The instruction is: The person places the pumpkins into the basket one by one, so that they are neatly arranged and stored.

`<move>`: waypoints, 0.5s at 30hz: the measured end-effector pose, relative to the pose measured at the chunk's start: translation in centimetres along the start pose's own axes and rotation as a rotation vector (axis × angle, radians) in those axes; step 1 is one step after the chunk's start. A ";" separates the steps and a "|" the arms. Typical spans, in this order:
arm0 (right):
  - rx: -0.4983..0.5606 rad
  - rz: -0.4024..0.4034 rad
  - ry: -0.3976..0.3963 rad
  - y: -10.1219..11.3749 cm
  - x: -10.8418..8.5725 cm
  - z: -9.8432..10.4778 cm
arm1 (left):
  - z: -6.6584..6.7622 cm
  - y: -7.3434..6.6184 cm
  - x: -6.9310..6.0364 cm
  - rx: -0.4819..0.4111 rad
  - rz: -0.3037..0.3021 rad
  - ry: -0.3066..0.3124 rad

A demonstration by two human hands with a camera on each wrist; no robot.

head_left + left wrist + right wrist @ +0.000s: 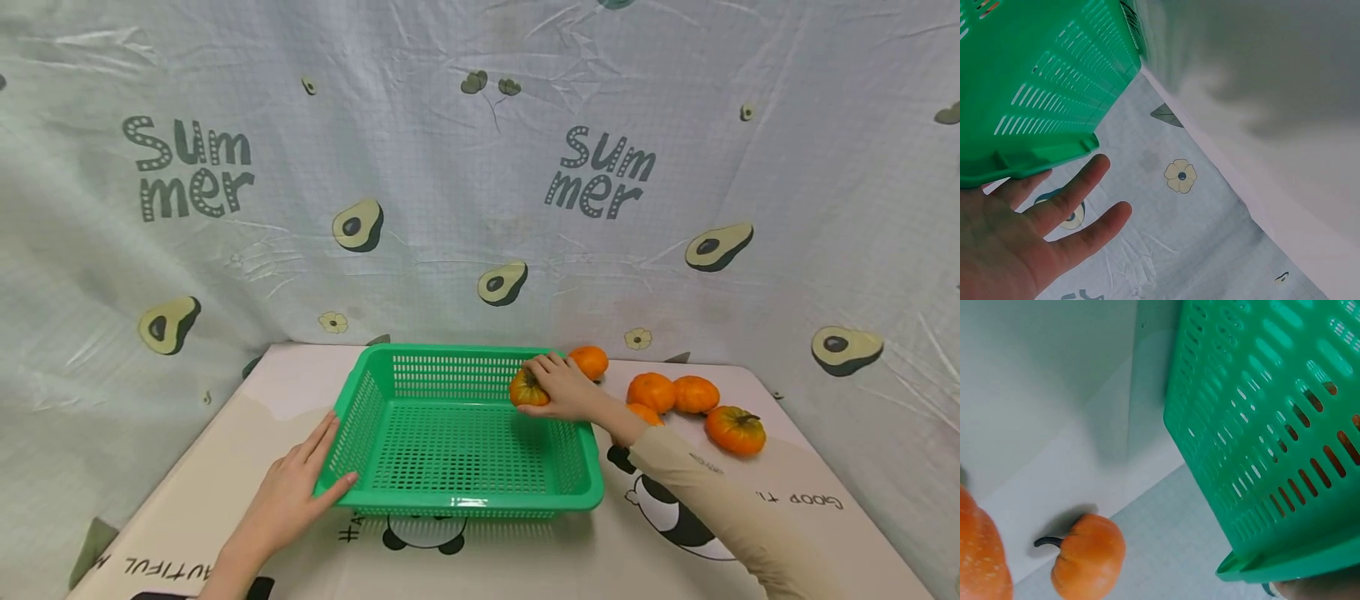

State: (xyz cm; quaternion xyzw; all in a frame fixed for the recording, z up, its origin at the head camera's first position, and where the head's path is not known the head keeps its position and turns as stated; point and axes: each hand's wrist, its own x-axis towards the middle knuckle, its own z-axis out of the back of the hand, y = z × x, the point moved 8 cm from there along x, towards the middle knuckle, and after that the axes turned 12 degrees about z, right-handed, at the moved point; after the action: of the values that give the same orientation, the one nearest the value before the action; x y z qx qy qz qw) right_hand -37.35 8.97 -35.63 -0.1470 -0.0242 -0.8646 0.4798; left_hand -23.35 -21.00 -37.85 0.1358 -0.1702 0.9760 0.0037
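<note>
A green slotted basket point(465, 502) stands on the table, and nothing lies on its floor. My right hand point(566, 390) grips an orange-green pumpkin point(527, 388) inside the basket's right back part, above the floor. In the right wrist view the basket wall point(1260, 450) hides most of that hand; orange shows through the slots. My left hand point(288, 492) rests on the basket's left rim, fingers spread and straight. The left wrist view shows this hand point(1041, 231) with its fingers extended beside the green rim point(1035, 164).
Right of the basket lie several orange pumpkins: one point(589, 362) by its back right corner, others point(651, 392) under or near my right forearm, and an orange-green one point(736, 431) farthest right. A printed cloth point(420, 167) hangs behind the table.
</note>
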 end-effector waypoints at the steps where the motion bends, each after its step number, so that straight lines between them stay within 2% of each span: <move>1: -0.006 0.010 0.017 0.0 0.2 -0.2 | 0.0 0.0 0.0 -0.002 0.000 0.002; 6: -0.023 0.057 0.103 0.3 0.8 -1.3 | -0.1 0.0 0.0 -0.006 -0.003 0.003; 11: -0.006 0.049 0.206 0.3 1.0 -2.6 | 0.0 -0.1 0.0 -0.013 -0.015 0.000; 15: 0.001 0.031 0.247 0.2 1.2 -3.0 | 0.1 -0.1 0.0 -0.009 -0.018 -0.006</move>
State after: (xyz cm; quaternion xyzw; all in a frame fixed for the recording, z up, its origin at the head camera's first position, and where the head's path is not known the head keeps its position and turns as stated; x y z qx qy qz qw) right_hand -38.48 7.34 -38.23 -0.0393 0.0369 -0.8687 0.4923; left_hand -23.31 -20.90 -37.72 0.1402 -0.1735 0.9747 0.0126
